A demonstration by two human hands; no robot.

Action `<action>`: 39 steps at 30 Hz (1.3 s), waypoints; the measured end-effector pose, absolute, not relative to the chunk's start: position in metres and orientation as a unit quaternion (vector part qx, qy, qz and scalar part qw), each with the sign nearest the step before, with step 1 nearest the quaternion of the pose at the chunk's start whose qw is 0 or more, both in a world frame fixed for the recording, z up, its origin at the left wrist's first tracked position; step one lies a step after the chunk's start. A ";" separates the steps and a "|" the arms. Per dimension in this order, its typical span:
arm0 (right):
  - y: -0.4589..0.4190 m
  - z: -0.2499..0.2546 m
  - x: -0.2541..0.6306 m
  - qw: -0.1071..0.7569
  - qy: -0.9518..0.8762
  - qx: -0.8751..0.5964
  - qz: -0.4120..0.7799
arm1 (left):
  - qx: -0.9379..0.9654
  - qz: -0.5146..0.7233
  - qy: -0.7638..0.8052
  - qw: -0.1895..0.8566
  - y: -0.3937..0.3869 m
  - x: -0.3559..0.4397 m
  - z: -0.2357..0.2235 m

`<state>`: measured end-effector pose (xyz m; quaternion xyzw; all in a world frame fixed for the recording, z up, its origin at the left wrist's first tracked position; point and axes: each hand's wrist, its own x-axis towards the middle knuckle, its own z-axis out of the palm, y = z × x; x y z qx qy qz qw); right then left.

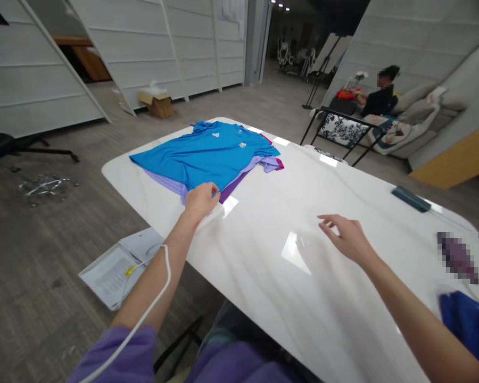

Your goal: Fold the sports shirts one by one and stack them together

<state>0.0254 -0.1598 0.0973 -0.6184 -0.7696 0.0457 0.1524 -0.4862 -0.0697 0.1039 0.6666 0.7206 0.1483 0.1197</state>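
Note:
A bright blue T-shirt (207, 154) lies spread flat on top of a stack of shirts at the far left of the white table (287, 213); a lilac shirt (171, 183) and a darker purple one (233, 183) stick out beneath it. My left hand (201, 201) is closed in a pinch on the near hem of the blue T-shirt. My right hand (345, 236) hovers over the bare table middle, fingers loosely spread, holding nothing.
A dark phone-like slab (411, 198) lies at the table's far right, a blue cloth (469, 324) at the near right edge. A white box with papers (115, 266) sits on the floor left. A person sits by a sofa (423, 114) behind a folding chair (341, 130).

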 end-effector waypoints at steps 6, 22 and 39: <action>0.050 0.062 -0.100 0.185 -0.778 -0.583 0.146 | 0.624 0.098 0.760 0.154 -0.028 -0.503 0.080; 0.299 0.030 -0.195 0.180 -0.783 -0.588 0.093 | 0.612 0.171 0.760 0.139 -0.018 -0.520 0.084; 0.239 0.101 -0.083 0.204 -0.746 -0.633 -0.030 | 0.777 0.292 0.555 -0.061 -0.083 -0.454 0.167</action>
